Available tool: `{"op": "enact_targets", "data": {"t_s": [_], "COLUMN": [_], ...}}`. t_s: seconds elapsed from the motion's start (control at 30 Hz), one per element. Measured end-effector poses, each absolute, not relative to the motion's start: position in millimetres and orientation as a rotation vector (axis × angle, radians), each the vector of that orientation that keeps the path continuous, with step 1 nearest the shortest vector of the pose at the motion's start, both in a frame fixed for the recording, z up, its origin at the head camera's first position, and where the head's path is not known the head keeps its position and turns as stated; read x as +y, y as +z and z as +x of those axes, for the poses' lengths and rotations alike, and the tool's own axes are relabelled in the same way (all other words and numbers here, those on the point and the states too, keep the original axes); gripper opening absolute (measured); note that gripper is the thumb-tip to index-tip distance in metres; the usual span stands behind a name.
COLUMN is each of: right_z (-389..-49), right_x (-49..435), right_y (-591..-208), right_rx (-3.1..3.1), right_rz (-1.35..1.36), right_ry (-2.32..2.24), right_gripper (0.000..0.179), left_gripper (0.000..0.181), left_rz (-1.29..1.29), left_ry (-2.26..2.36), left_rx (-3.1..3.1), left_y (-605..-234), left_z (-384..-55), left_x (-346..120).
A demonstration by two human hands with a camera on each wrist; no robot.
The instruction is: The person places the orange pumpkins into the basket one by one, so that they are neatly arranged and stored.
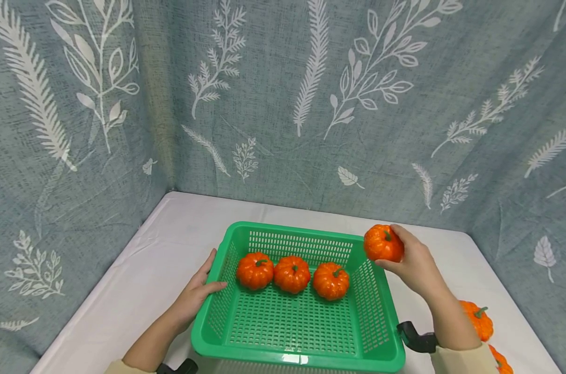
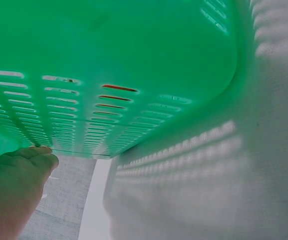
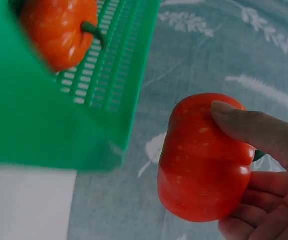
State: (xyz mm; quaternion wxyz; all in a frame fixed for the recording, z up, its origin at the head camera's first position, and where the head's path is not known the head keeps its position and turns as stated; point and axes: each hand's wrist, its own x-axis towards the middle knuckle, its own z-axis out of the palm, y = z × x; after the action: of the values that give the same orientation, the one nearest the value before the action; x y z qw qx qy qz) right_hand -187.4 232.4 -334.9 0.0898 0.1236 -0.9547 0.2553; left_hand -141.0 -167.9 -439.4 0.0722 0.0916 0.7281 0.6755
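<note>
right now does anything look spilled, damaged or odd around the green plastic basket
Nothing stands out: three ribbed orange pumpkins sit in a row inside the green basket, the right hand holds another, and two partly hidden ones lie to the right. No spill or damage shows.

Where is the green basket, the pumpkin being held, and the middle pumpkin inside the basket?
Green basket [image 1: 294,323]: head view, on a bare part of its floor.
Held pumpkin [image 3: 203,165]: right wrist view, on its shiny side.
Middle pumpkin [image 1: 292,279]: head view, on its skin below the stem.
</note>
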Motion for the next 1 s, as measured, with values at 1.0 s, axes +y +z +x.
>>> {"op": "enact_targets", "data": {"t_s": [1.0], "right_z": [-185.4], "right_x": [122.6], "right_y": [-343.1], "right_rx": [-2.934], "right_rz": [0.855], "right_ry": [0.677], "right_gripper": [0.082], "left_gripper": [0.078], "left_rz": [0.257], "left_ry": [2.033], "left_rx": [2.183], "left_y": [-438.7], "left_z": [-142.0], "left_x": [-167.6]}}
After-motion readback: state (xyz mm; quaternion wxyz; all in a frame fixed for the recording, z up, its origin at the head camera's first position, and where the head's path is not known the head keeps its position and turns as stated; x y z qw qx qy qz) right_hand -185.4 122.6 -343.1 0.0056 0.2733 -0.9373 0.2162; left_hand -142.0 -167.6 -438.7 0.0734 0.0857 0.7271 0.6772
